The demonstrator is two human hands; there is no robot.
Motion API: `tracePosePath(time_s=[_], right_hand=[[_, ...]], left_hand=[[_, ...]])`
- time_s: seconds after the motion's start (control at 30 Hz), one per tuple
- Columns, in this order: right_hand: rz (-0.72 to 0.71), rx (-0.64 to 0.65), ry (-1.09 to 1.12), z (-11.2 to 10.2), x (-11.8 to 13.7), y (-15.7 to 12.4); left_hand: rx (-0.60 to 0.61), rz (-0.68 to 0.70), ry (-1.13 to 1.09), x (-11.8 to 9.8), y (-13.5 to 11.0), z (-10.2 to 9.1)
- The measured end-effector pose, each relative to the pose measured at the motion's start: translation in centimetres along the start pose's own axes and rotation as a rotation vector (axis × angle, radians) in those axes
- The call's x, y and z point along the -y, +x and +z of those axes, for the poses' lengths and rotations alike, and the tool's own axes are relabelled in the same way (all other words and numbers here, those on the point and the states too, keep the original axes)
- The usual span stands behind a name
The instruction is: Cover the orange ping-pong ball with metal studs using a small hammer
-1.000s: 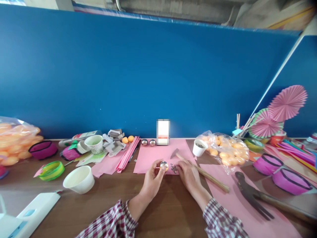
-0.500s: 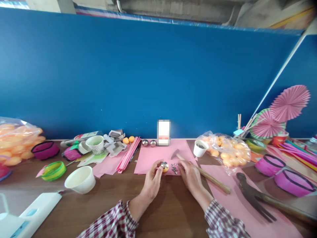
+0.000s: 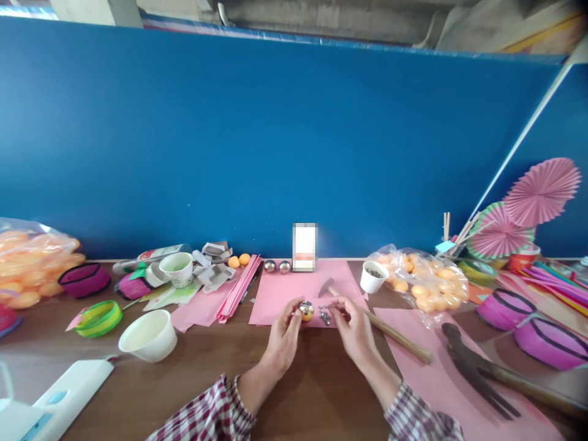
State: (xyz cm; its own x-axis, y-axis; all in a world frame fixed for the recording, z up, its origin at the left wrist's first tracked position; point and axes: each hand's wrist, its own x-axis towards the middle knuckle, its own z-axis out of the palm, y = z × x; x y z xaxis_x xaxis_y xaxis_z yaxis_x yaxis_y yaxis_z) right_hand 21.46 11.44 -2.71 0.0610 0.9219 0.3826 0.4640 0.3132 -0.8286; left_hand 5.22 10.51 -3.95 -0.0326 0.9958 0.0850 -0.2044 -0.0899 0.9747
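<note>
My left hand [image 3: 283, 337] is closed on a small orange ball [image 3: 307, 311] partly covered in shiny silver studs that look like thumbtack heads. Just right of the ball lies a loose cluster of small silver tacks [image 3: 324, 316] on the pink paper [image 3: 303, 288]. Thumb and index finger of my right hand [image 3: 356, 334] are pinched together beside that cluster; whatever is between them is too small to make out. Behind the right hand a small wooden-handled hammer [image 3: 399, 337] lies on the paper, partly hidden by it.
Two silver-covered balls [image 3: 277, 267] sit by a blurred upright card [image 3: 304, 247] at the back. A white cup of tacks [image 3: 373, 277] and a bag of orange balls [image 3: 427, 285] stand right, with a claw hammer [image 3: 482, 367] nearer. A white bowl [image 3: 148, 335] is left.
My right hand has lifted slightly off the tacks, with its thumb and index finger pinched. The ball in my left hand has turned a little, showing more silver.
</note>
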Motion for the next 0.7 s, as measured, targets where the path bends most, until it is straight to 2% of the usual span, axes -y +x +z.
tracePosePath(time_s=[0.1,0.27,0.53,0.7], right_hand=[[0.07,0.034,0.213,1.0,0.9,-0.6],[0.158,0.122,0.406,1.8,1.5,-1.3],[0.257,0.167,0.56,2.0,1.7,-1.6],[0.245,0.188,0.583,2.2,1.7,-1.6]], left_hand=[[0.014,0.009,0.03,0.1,0.1,-0.1],[0.03,0.041,0.081,0.3,0.2,-0.4],[0.032,0.067,0.129,-0.4,0.0,-0.1],[0.03,0.078,0.141,-1.0,-0.2,0.2]])
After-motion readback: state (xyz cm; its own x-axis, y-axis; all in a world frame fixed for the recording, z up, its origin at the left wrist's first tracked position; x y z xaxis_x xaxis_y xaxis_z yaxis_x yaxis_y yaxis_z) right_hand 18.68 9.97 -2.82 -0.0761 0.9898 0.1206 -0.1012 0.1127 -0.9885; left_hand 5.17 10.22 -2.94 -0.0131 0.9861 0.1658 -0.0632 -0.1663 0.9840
